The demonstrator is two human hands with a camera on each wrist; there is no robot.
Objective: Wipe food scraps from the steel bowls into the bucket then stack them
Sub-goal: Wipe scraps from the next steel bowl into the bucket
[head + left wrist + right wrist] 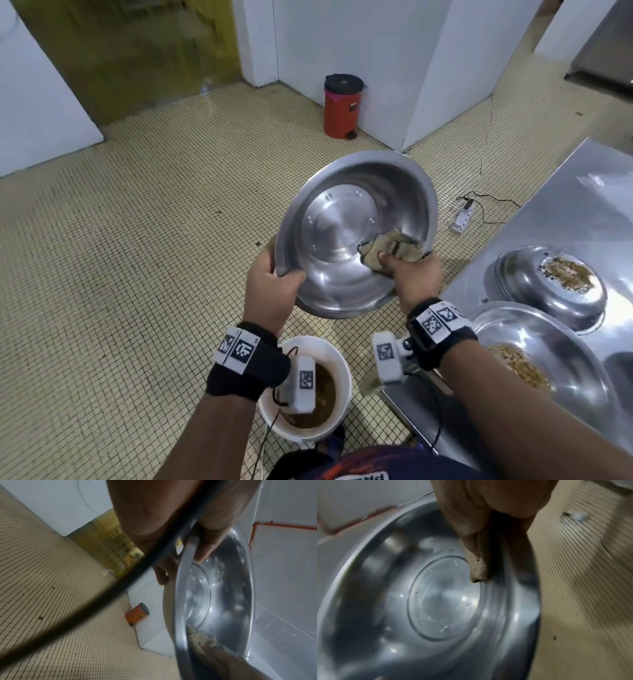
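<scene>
A large steel bowl [346, 219] is tilted toward me above the white bucket [342, 363], which holds brown slop. My left hand [274, 291] grips the bowl's near-left rim, thumb inside. My right hand [411, 277] holds a dirty beige cloth [390, 250] pressed against the bowl's inner right wall. In the left wrist view the bowl [223, 595] stands edge-on with the cloth [202, 638] at its lower rim. The right wrist view shows the bowl's shiny inside [443, 599] and the cloth [479, 569] under my fingers. The inside looks mostly clean.
A steel table [565, 219] stands at right with two more steel bowls [548, 284] [548, 363] holding food scraps. A red pedal bin [342, 106] sits by the far wall. A power strip [462, 219] with its cable lies on the tiled floor.
</scene>
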